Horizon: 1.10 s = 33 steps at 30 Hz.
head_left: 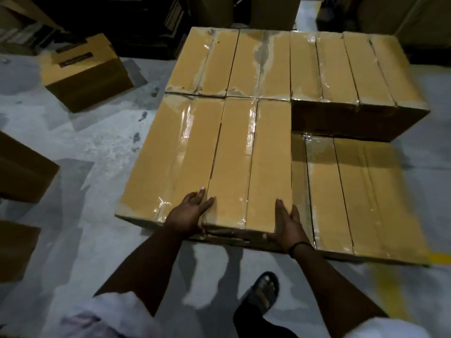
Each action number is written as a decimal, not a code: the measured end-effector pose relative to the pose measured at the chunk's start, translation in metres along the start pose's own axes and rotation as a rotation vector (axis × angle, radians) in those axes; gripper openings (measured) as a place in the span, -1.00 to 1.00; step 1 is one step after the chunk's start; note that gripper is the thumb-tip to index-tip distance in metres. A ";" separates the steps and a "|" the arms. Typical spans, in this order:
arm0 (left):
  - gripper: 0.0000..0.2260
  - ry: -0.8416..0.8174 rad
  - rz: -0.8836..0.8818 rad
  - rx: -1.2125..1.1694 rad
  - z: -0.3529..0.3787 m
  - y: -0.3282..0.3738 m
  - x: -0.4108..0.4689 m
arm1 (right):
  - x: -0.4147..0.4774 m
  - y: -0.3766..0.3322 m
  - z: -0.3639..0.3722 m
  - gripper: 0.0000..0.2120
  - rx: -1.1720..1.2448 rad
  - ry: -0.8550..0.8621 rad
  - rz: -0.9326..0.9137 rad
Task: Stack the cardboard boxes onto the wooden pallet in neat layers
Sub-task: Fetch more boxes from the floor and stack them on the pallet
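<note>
A block of taped cardboard boxes fills the middle of the view, and the pallet beneath is hidden. The upper layer has several boxes; its near middle box (251,162) lies between my hands. My left hand (191,212) presses flat against that box's near left corner. My right hand (288,223) presses flat against its near right corner. Neither hand wraps around it. To the right, lower-layer boxes (361,196) lie uncovered, a step down. A far right upper box (351,71) stands behind that gap.
A loose box (85,74) sits on the grey floor at the far left. Two more boxes (22,172) show at the left edge. My sandalled foot (264,291) stands just short of the stack. A yellow floor line (439,258) runs at the right. Dark shelving and tall boxes stand behind.
</note>
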<state>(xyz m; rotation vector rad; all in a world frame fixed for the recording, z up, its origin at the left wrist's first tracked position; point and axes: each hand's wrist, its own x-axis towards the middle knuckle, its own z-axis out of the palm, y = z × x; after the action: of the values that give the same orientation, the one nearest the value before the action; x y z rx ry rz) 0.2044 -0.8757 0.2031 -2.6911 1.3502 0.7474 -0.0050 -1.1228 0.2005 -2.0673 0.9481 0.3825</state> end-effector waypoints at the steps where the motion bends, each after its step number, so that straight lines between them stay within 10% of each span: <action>1: 0.03 -0.003 0.010 0.027 -0.002 0.001 -0.001 | -0.002 -0.001 0.001 0.15 -0.001 -0.008 0.014; 17: 0.04 -0.219 -0.040 0.099 -0.047 0.028 -0.009 | -0.034 -0.034 0.005 0.06 -0.183 0.034 0.096; 33: -0.67 0.237 -0.276 -0.556 -0.061 0.137 -0.277 | -0.273 -0.095 -0.006 -0.48 -0.063 0.326 -0.189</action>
<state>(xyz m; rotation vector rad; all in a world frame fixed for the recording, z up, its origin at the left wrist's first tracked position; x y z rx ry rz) -0.0154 -0.7694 0.4013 -3.3967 0.8576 0.9036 -0.1186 -0.9560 0.4081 -2.2988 0.9251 -0.0269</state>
